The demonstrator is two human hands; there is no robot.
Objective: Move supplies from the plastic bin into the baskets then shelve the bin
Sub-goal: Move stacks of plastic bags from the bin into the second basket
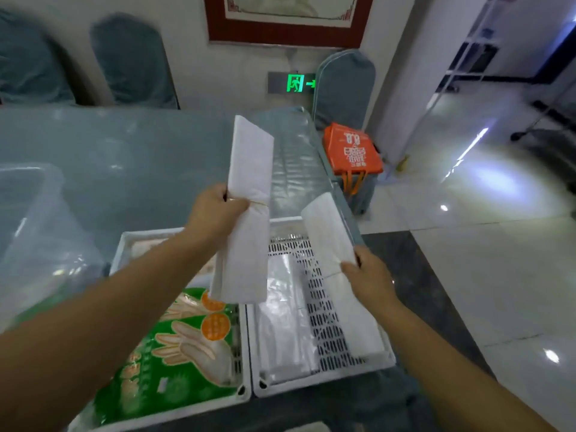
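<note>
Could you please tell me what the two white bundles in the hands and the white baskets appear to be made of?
The two white rubber-banded bundles look like matte paper or thin sleeves: flat, creased, opaque. I cannot tell which. The white slotted baskets look like rigid moulded plastic, slightly glossy, with regular perforations.

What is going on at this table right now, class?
A person is sorting supplies. The left hand holds a white banded bundle above the baskets, and the right hand holds a second white bundle over the right basket, which already contains clear packets. The left basket holds green glove packs. The clear plastic bin sits to the left.
</note>
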